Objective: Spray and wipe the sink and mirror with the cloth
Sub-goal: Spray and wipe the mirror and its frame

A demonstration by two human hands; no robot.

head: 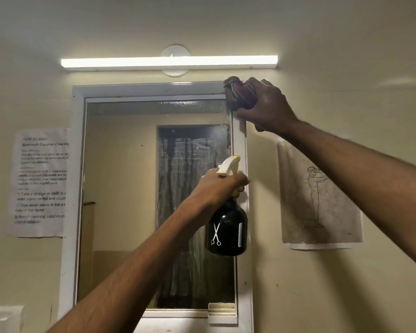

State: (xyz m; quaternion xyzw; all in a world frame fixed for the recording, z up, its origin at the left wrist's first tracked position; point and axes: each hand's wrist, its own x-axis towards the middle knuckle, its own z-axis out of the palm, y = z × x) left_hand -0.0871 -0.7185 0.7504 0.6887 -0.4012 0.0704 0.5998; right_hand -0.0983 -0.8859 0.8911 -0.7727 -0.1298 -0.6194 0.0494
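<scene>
A white-framed mirror (120, 188) hangs on the wall ahead, its right half streaked with wet runs. My right hand (267, 105) grips a bunched purple-brown cloth (238, 93) and presses it against the mirror's top right corner. My left hand (220, 186) holds a black spray bottle (227, 233) by its neck, just under the white trigger head (228, 165), in front of the mirror's right edge. The bottle bears a white scissors and comb mark. The sink is out of view.
A lit tube light (168, 62) runs above the mirror. A printed instruction sheet (40, 183) is taped to the wall on the left, a sheet with a line drawing (320, 200) on the right. A white switch plate (3, 318) sits at the bottom left.
</scene>
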